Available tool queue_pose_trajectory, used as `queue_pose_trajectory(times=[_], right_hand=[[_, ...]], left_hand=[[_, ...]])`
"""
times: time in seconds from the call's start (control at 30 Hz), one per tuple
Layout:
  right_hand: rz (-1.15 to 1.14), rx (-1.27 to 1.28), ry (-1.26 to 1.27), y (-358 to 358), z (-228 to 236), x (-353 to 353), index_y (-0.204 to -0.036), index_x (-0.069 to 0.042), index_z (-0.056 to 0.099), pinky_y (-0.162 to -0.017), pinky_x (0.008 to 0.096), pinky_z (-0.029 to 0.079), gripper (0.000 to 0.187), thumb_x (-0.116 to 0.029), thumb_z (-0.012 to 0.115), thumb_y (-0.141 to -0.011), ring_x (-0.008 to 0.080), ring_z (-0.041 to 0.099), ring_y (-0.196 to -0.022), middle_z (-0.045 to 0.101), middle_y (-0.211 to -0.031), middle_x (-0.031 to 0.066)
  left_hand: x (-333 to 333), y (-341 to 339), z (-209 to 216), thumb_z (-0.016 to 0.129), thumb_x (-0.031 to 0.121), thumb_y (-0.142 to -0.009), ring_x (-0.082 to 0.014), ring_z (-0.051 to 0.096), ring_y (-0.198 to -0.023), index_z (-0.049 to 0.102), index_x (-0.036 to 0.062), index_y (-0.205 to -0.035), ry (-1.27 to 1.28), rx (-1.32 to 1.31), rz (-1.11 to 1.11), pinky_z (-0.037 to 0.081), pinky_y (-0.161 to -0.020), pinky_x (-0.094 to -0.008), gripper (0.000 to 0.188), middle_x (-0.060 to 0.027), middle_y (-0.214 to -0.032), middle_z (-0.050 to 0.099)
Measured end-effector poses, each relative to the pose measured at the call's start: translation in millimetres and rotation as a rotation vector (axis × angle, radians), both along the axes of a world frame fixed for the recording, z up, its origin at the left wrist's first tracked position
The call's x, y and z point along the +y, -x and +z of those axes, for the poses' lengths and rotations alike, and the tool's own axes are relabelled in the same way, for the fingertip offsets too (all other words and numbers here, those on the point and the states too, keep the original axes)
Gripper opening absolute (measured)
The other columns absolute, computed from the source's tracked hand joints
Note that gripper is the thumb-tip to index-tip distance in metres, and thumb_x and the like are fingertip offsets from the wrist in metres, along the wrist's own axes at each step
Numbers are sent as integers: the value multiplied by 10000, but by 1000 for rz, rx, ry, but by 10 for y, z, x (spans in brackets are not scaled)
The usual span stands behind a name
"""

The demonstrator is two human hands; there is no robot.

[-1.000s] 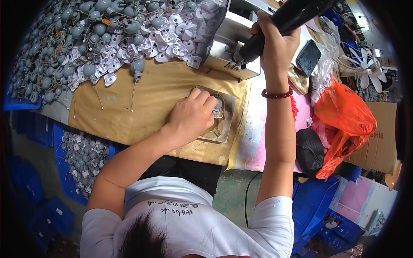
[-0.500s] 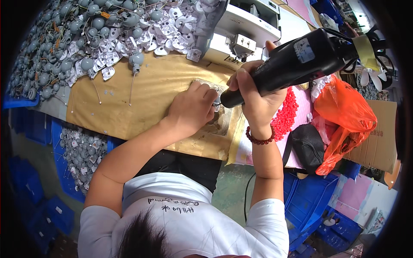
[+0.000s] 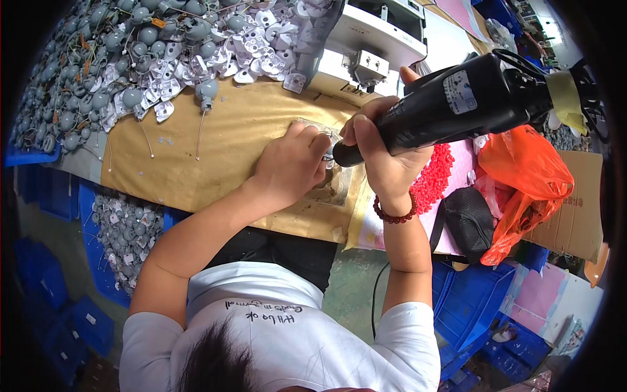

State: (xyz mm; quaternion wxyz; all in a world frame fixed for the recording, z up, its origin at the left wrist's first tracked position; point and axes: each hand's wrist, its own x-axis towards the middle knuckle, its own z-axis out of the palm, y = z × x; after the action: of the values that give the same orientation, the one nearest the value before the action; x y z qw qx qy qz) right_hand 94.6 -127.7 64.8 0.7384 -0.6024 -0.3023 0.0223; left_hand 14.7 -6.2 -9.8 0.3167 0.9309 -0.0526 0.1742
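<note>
My right hand (image 3: 392, 163) is wrapped round a black corded electric screwdriver (image 3: 428, 111), held tilted with its nose low and to the left. That nose comes right up to the fingertips of my left hand (image 3: 287, 163). My left fingers are pinched over a small greyish piece (image 3: 328, 155), mostly hidden behind them and the tool. Under the fingers lies a clear, stained pad (image 3: 336, 189) on brown paper (image 3: 228, 130). The screwdriver's bit cannot be made out clearly.
Grey ball-shaped parts with wires (image 3: 98, 98) and white plastic pieces (image 3: 251, 49) heap up at the back left. A white machine (image 3: 375, 39) stands behind my hands. Small red pieces (image 3: 434, 173), a black pouch (image 3: 468, 219) and an orange bag (image 3: 522, 163) lie to the right.
The screwdriver's rear end has dropped slightly and shifted right, so the tool lies a little flatter. My left hand stays in nearly the same place.
</note>
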Motion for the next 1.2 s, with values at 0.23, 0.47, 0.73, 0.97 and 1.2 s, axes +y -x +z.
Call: queue_pose_trajectory(times=[0.23,0.47,0.73,0.97,1.2], right_hand=[[83,-64,-28,0,-79,-36,-1407,95,322,-619,230,476,701,139,647,-787,100,578,-659,599,-788,60],[59,-137,-71,62,-238,-77,-1434,72,259,-581,237,463,763,122,652,-782,111,566,-638,591,-785,92],[201,-277,78,71,-229,-142,-1457,-56,196,-618,321,523,755,87,611,-842,163,577,-661,555,-857,97],[-54,146,-47,-43,40,-94,-1410,44,277,-639,316,537,665,63,619,-839,184,637,-662,603,-744,93],[-489,112,103,-722,-488,-881,-1234,44,555,-865,285,472,351,-64,673,-922,171,595,-965,615,-1085,78]], left_hand=[[34,-5,54,683,109,-726,-290,570,-958,541,75,-954,14,8,-31,537,-674,-420,271,-83,-947,564],[42,-9,50,697,83,-705,-295,564,-958,538,78,-956,56,0,-46,530,-680,-429,297,-80,-936,553],[39,-8,82,698,67,-690,-308,562,-972,527,71,-943,74,-27,-31,532,-698,-433,305,-87,-964,567],[40,45,123,744,115,-746,-314,536,-1104,605,59,-1074,72,115,2,488,-901,-408,361,-99,-1093,587],[36,167,38,737,109,-779,-274,567,-1092,636,78,-1130,42,-33,-71,501,-895,-376,366,-57,-1102,649]])
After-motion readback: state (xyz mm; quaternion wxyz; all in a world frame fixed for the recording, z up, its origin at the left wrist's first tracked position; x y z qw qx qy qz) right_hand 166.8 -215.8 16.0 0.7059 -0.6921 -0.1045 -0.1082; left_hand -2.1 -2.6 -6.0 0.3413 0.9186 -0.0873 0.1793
